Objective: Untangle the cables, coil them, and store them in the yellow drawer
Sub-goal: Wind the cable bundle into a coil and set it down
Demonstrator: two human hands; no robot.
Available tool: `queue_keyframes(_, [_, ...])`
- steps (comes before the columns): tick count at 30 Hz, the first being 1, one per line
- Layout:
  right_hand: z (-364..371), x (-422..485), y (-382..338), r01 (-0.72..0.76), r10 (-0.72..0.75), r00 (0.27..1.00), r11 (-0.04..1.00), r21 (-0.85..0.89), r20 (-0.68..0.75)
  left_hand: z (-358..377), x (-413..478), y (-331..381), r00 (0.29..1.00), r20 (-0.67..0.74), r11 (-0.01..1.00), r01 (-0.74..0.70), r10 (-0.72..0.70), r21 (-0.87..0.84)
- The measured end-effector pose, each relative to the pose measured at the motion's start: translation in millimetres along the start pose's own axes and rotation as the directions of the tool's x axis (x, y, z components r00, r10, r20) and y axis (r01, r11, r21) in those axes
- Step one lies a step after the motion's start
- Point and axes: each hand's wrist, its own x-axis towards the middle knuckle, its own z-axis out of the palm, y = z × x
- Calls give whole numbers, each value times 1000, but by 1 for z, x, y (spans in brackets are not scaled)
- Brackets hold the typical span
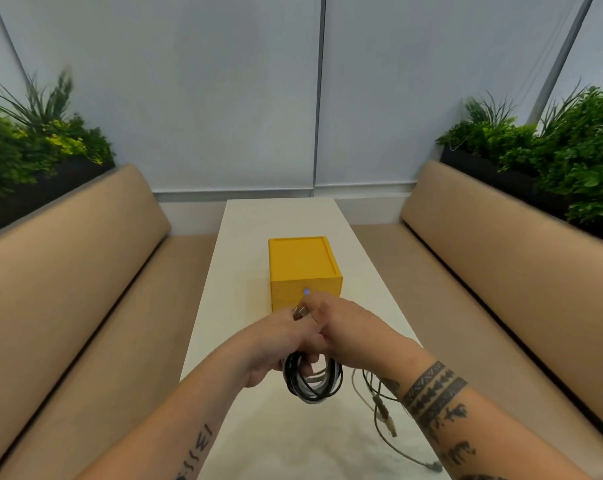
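Note:
A yellow drawer box [302, 268] stands closed in the middle of the long white table [279, 216]. Just in front of it my left hand [279, 344] holds a coil of black and white cables [314, 381], which hangs below my fingers. My right hand [341, 323] is pressed against the left one, and its fingers pinch the cable end [300, 311] near the top of the coil. A loose thin dark cable [379, 407] with a plug lies on the table under my right forearm.
Tan upholstered benches [85, 271] run along both sides of the table. Behind the backrests stand planters with green plants [33, 140]. A pale panelled wall closes the far end.

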Motion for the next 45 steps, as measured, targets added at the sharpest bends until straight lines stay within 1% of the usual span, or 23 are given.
queue_keyframes(2, [-7, 2, -3, -17, 17, 1000, 1000, -26, 25, 7, 3, -5, 997, -68, 998, -47, 44, -43])
queue_keyframes(5, [-12, 4, 2, 15, -17, 997, 999, 31, 69, 15, 7, -6, 995, -103, 976, -24, 1, -217])
queue_keyframes(7, [-15, 4, 11, 26, -40, 994, 990, 138, 98, 17, 7, -5, 993, -115, 953, -14, -22, -302])
queue_keyframes(9, [-15, 2, 22, 33, -54, 996, 968, 250, 76, 15, 6, -5, 991, -129, 928, -9, -42, -373])
queue_keyframes(12, [-10, -1, 35, 12, -20, 1000, 929, 370, 17, 10, 7, -7, 980, -194, 917, -30, -51, -397])
queue_keyframes(14, [-3, -1, 43, -17, 11, 1000, 899, 437, 17, 10, 8, -9, 972, -229, 916, -44, -53, -399])
queue_keyframes(17, [0, 1, 51, -52, 33, 998, 878, 475, 48, 8, 10, -12, 962, -267, 910, -61, -56, -410])
queue_keyframes(19, [-5, 1, 55, -71, 62, 997, 865, 496, 36, 5, 10, -13, 952, -298, 898, -73, -67, -435])
queue_keyframes(22, [-15, 3, 57, -55, 66, 998, 907, 417, -11, 1, 10, -13, 945, -322, 860, -113, -62, -498])
queue_keyframes(24, [-15, 4, 54, -11, 35, 997, 945, 328, -69, 2, 11, -12, 942, -331, 835, -140, -53, -532])
queue_keyframes(26, [-12, 5, 51, 60, 0, 984, 941, 332, -178, 3, 11, -10, 940, -340, 810, -174, -34, -559])
queue_keyframes(29, [-2, 4, 51, 155, -15, 915, 936, 318, -402, 2, 10, -5, 933, -360, 740, -247, 7, -625])
queue_keyframes(30, [3, 3, 50, 158, -2, 887, 941, 299, -462, 1, 9, -2, 932, -361, 702, -274, 26, -657])
queue_keyframes(32, [13, 3, 48, 138, 55, 849, 937, 321, -525, 0, 8, 5, 931, -361, 638, -313, 58, -704])
queue_keyframes(34, [23, 4, 39, 139, 136, 854, 871, 471, -503, 1, 10, 10, 929, -365, 598, -326, 60, -732])
queue_keyframes(35, [26, 5, 31, 147, 181, 878, 779, 609, -443, 2, 11, 11, 927, -371, 585, -332, 56, -740])
queue_keyframes(37, [33, 8, 17, 127, 238, 929, 510, 851, -282, 4, 16, 11, 911, -408, 565, -364, 52, -740])
queue_keyframes(38, [34, 7, 11, 107, 253, 942, 398, 911, -221, 4, 19, 11, 897, -440, 562, -385, 42, -732])
queue_keyframes(41, [38, 5, 5, 55, 289, 951, 199, 978, -112, 9, 25, 10, 826, -563, 586, -459, 5, -668])
queue_keyframes(42, [41, 4, 5, 37, 298, 951, 150, 988, -81, 10, 25, 10, 793, -610, 602, -483, -8, -636])
queue_keyframes(43, [44, 2, 5, 25, 306, 950, 135, 990, -66, 11, 26, 10, 755, -655, 621, -503, -22, -601])
queue_keyframes(44, [47, 0, 4, 21, 307, 949, 149, 989, -66, 11, 27, 10, 718, -695, 638, -516, -43, -572])
queue_keyframes(45, [51, -1, 4, 23, 297, 951, 194, 981, -81, 11, 27, 11, 682, -728, 648, -522, -72, -554])
